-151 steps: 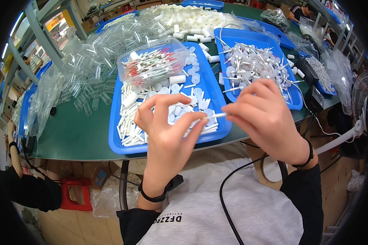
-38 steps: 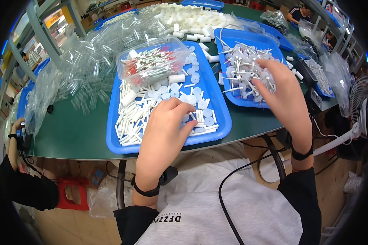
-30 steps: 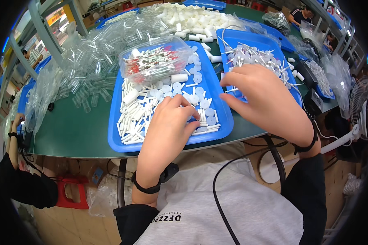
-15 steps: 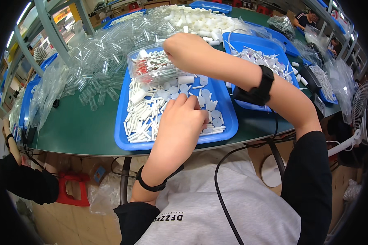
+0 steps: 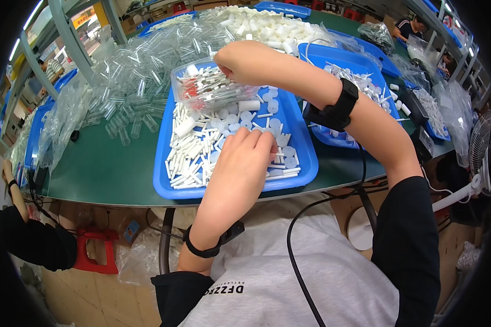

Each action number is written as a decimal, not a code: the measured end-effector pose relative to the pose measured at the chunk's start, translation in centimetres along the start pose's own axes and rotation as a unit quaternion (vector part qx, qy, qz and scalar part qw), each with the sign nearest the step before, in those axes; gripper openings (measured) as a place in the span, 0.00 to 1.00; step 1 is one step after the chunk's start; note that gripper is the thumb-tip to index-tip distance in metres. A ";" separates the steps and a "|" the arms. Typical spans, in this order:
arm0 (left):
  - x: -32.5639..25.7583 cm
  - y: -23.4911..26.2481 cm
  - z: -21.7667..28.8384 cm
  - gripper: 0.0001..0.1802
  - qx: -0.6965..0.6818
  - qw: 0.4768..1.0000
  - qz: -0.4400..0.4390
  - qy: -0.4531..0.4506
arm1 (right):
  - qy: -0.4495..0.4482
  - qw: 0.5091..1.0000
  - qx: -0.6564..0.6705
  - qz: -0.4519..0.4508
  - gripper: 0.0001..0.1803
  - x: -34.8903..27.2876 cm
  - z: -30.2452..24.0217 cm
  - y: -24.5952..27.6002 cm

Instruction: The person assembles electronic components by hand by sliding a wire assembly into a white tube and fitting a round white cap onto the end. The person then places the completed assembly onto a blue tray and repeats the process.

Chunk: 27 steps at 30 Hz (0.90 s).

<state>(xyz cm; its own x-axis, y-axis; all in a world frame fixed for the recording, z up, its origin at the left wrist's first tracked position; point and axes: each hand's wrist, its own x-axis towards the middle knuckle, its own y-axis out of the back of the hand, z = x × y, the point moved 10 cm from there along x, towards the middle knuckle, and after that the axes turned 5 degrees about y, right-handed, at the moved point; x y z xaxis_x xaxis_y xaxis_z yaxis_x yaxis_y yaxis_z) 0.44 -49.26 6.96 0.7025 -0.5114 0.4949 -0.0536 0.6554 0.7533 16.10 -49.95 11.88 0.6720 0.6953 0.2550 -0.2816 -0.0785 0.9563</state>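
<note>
My left hand [image 5: 241,163] is over the blue tray [image 5: 160,173], fingers bent down and pressed together among small translucent discs [image 5: 289,152] and short white sticks [image 5: 186,158]. What its fingertips pinch, if anything, is hidden beneath the hand. My right hand [image 5: 239,59] curls closed at the right side of a clear plastic box [image 5: 175,90], its fingertips turned down over the contents. Thin sticks with red and white parts [image 5: 204,87] fill this box, which rests on the far part of the tray. Anything between the right fingers cannot be made out.
Clear tubes [image 5: 142,82] lie heaped at the left behind the tray, and white cylinders [image 5: 267,27] are piled farther back. Another blue tray [image 5: 311,52] of white pieces stands at the right. A black cable [image 5: 294,218] hangs before me. Other people sit farther off.
My right hand and forearm have shifted slightly left, its fingers lowering toward the sticks in the box. My left hand has turned a little, its fingers still down among the discs.
</note>
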 end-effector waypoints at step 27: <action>-2.4 4.4 -1.0 0.05 -0.465 0.871 0.138 0.072 | 0.011 0.967 0.114 0.226 0.17 -18.3 -10.1 12.0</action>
<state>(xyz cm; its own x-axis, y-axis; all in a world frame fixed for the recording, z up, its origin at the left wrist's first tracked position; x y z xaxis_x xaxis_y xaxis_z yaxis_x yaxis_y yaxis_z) -0.81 -44.57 8.67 0.8397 -0.2319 0.4910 0.3170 0.9435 -0.0966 -6.52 -56.38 17.28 0.4997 0.5686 0.6534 -0.3823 -0.5322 0.7554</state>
